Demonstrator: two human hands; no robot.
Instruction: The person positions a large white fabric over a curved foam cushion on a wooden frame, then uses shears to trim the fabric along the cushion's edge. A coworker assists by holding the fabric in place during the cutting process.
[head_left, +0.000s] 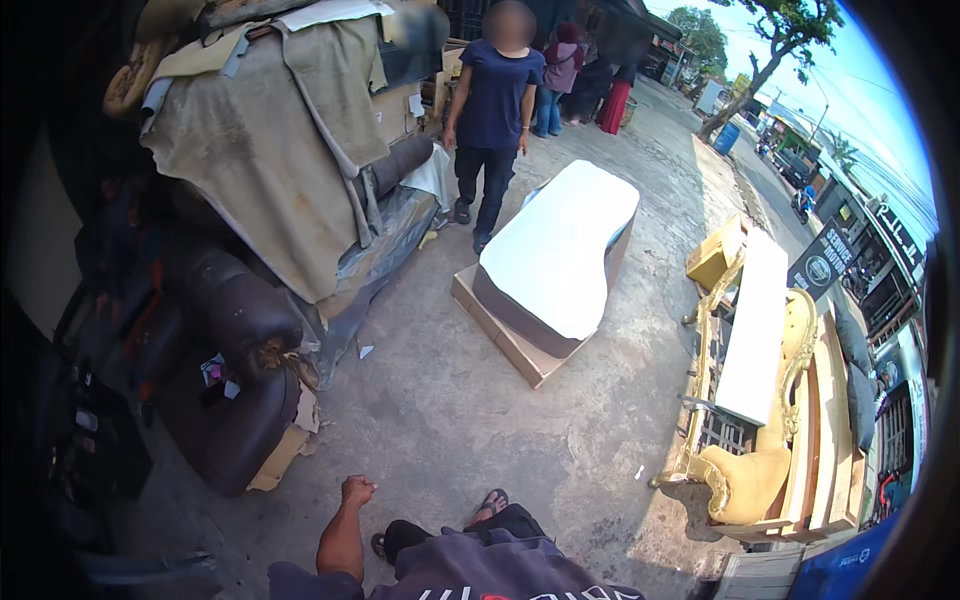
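My left hand hangs in front of me at the lower middle, its fingers curled into a fist. Nothing shows sticking out of it, and it touches nothing. My right hand is out of sight. Ahead on the concrete lies a thick cushion-like block with a white top, dark sides and an inward curve along its right edge. It rests on a flat brown cardboard-coloured base, well beyond my hand's reach. The nearest thing to my left hand is a worn dark brown leather sofa with torn upholstery.
Behind the block stands a person in dark clothes, with others farther back. Grey-brown fabric drapes over piled furniture at left. At right, a gold carved sofa frame carries a long white panel. A road runs beyond.
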